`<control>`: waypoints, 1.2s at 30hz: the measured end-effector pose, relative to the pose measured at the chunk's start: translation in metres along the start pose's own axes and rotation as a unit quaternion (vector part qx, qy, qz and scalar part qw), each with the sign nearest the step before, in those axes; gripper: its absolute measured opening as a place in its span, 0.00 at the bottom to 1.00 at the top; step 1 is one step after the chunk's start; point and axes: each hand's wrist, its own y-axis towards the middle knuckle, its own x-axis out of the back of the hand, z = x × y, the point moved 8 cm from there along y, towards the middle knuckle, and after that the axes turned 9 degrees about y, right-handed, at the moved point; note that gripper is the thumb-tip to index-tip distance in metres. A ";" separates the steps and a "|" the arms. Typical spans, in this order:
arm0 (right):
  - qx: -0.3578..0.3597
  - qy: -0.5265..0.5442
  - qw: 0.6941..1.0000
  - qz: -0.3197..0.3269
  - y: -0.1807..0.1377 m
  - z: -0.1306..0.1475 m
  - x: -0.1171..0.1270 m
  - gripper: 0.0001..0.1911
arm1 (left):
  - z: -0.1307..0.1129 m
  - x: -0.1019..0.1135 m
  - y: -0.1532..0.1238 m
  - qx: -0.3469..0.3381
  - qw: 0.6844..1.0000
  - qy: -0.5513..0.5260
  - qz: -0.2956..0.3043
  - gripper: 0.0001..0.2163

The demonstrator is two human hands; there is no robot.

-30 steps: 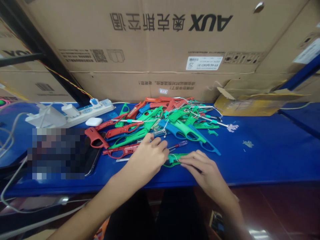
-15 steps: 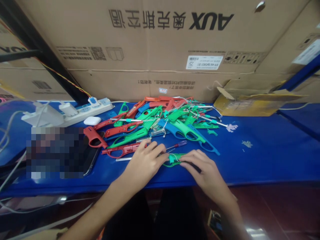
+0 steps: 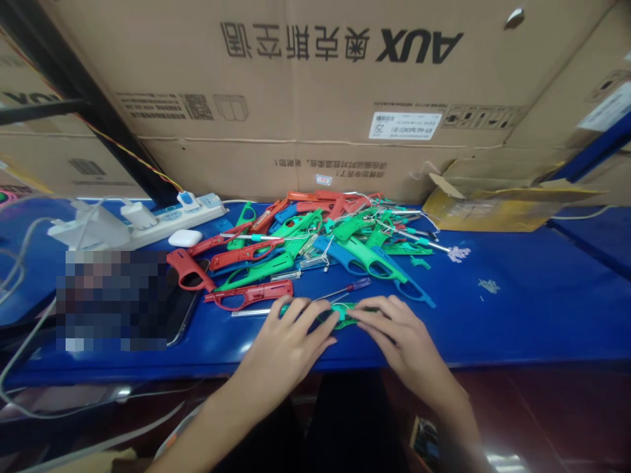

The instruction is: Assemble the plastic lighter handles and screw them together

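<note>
At the table's front edge, a green long-neck lighter casing [image 3: 341, 316] lies between my hands, with small inner parts and a thin white wire at its middle. My left hand [image 3: 290, 335] is closed over its left part, fingers bent down on it. From beneath that hand a metal lighter tube [image 3: 250, 313] sticks out to the left. My right hand [image 3: 397, 325] pinches the casing's right end, which the fingers mostly cover. Just behind the casing lies a screwdriver [image 3: 359, 284] with a purple handle. A red half casing [image 3: 249, 294] rests beyond my left hand.
Red, green and blue lighter casings [image 3: 372, 253] with tubes and wires form a pile behind my hands. Small pale pieces [image 3: 489, 286] lie to the right. At left are a power strip [image 3: 197, 209], a white earbud case [image 3: 185, 238] and a phone [image 3: 185, 315]. Cardboard boxes [image 3: 296, 125] stand behind.
My left hand has shifted slightly and its fingers now reach further over the casing. The right hand keeps its hold. The whole view has moved a little.
</note>
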 end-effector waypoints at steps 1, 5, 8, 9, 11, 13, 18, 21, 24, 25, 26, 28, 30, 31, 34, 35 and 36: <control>0.005 -0.012 1.000 0.008 0.000 0.001 -0.001 0.23 | 0.000 -0.001 -0.001 0.003 1.000 -0.001 0.004 0.14; 0.025 -0.052 0.998 0.039 0.000 0.005 -0.006 0.27 | -0.001 -0.004 -0.003 0.015 1.000 -0.009 0.004 0.15; 0.020 -0.060 0.997 0.044 0.000 0.005 -0.009 0.25 | -0.001 -0.004 -0.004 0.025 0.999 -0.031 0.003 0.15; 0.017 -0.061 0.997 0.043 0.000 0.005 -0.009 0.24 | 0.001 -0.005 -0.004 0.033 0.998 -0.046 0.003 0.15; 0.016 -0.065 0.997 0.041 0.000 0.005 -0.009 0.22 | 0.006 -0.005 -0.007 0.058 0.995 -0.085 0.003 0.15; 0.013 -0.068 0.997 0.041 0.001 0.005 -0.010 0.20 | 0.013 -0.006 -0.010 0.093 0.989 -0.119 -0.005 0.16; 0.006 -0.076 0.996 0.043 0.000 0.004 -0.011 0.19 | 0.031 -0.007 -0.018 0.184 0.971 -0.144 -0.044 0.18; 0.007 -0.075 0.996 0.043 -0.001 0.005 -0.010 0.20 | 0.034 -0.010 -0.019 0.203 0.967 -0.147 -0.045 0.20; 0.008 -0.079 0.996 0.035 -0.002 0.006 -0.008 0.23 | 0.034 -0.012 -0.019 0.213 0.965 -0.147 -0.044 0.20; 0.008 -0.084 0.996 0.035 -0.002 0.007 -0.008 0.23 | 0.035 -0.012 -0.019 0.217 0.964 -0.149 -0.043 0.20; 0.009 -0.091 0.995 0.037 -0.002 0.007 -0.009 0.23 | 0.035 -0.012 -0.020 0.221 0.962 -0.152 -0.042 0.19; 0.010 -0.104 0.993 0.048 -0.002 0.007 -0.011 0.21 | 0.037 -0.013 -0.020 0.234 0.957 -0.166 -0.040 0.16; 0.008 -0.112 0.992 0.060 -0.002 0.007 -0.013 0.22 | 0.041 -0.013 -0.021 0.250 0.951 -0.178 -0.046 0.12; 0.008 -0.112 0.992 0.063 -0.001 0.007 -0.013 0.23 | 0.043 -0.013 -0.021 0.257 0.948 -0.181 -0.051 0.11; 0.007 -0.108 0.992 0.062 -0.001 0.008 -0.012 0.23 | 0.047 -0.010 -0.021 0.268 0.945 -0.176 -0.068 0.09; 0.009 -0.107 0.992 0.061 -0.001 0.009 -0.011 0.23 | 0.047 -0.009 -0.021 0.269 0.944 -0.175 -0.072 0.09; 0.010 -0.107 0.992 0.059 -0.001 0.010 -0.011 0.23 | 0.048 -0.008 -0.021 0.271 0.944 -0.175 -0.077 0.08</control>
